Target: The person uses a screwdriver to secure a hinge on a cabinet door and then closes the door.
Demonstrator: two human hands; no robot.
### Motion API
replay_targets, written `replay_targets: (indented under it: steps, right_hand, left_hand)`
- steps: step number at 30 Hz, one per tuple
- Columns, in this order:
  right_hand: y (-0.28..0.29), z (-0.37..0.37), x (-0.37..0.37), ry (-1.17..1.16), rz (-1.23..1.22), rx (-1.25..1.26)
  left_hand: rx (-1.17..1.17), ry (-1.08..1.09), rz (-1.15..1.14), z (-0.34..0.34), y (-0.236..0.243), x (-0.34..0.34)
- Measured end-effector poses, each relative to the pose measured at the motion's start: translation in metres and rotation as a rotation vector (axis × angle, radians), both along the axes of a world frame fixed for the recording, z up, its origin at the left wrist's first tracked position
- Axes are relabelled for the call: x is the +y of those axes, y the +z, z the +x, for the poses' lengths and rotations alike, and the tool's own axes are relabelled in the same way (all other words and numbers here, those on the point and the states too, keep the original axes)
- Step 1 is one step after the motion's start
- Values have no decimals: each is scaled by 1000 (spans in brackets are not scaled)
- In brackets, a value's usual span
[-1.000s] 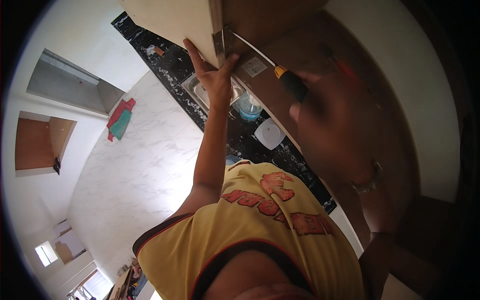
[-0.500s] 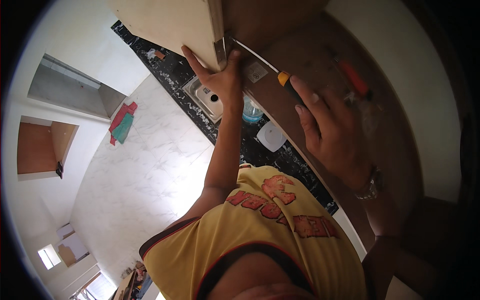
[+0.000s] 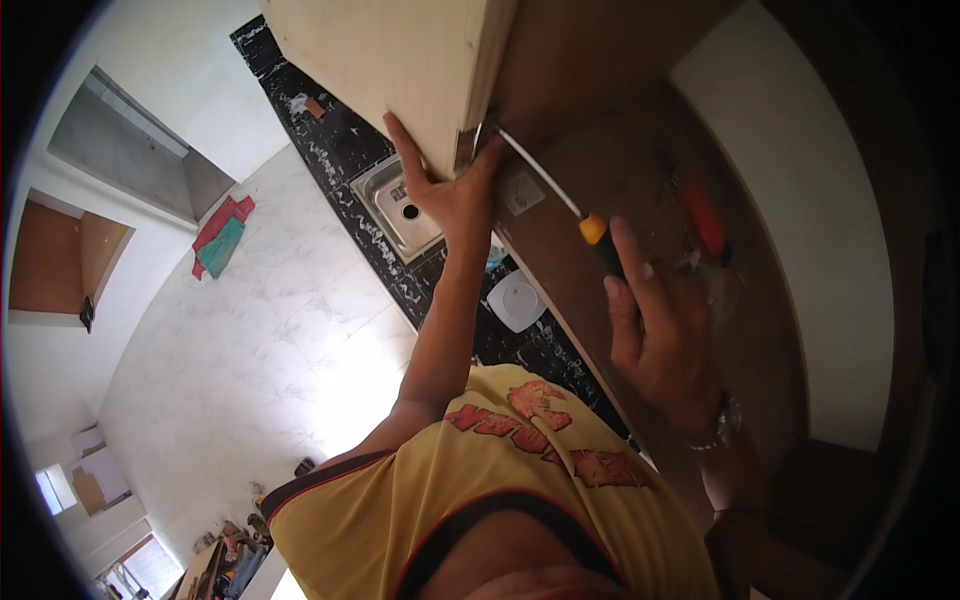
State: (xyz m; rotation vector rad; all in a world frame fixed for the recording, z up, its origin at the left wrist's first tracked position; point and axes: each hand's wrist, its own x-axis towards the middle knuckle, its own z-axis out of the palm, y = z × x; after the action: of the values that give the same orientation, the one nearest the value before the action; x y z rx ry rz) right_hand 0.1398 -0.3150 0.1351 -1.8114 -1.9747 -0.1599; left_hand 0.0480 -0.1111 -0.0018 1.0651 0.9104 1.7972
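Note:
A pale wooden cabinet door [image 3: 395,70] hangs above the counter, with a metal hinge [image 3: 466,148] at its lower corner. My left hand [image 3: 450,195] grips that corner, fingers on the door's face and thumb beside the hinge. My right hand [image 3: 660,315] is closed round a yellow and black screwdriver [image 3: 592,228]; its long shaft reaches up to the hinge, where the tip meets it. A red-handled tool [image 3: 700,215] lies on the brown cabinet board [image 3: 570,270] beside my right hand, next to some small blurred bits.
A black marbled counter [image 3: 330,150] below holds a steel sink [image 3: 385,225], a white square item [image 3: 515,300] and a partly hidden blue container [image 3: 495,258]. Red and green cloths [image 3: 220,245] lie on the pale floor. A pile of clutter [image 3: 235,555] is at lower left.
The door, both hands and screwdriver appear lower in the picture, the door also further right, as the view shifts. More of the sink shows; the blue container is more hidden.

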Motion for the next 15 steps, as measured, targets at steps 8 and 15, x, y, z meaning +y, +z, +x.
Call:
replay_targets:
  steps: [8, 15]
  right_hand:
    - [-9, 14, 3, 21, -107, 655]
    - [-17, -2, -6, -145, -335, 753]
  left_hand:
    - [-126, -68, 39, 10, -8, 3]
    - [-137, -54, 45, 6, -10, 1]
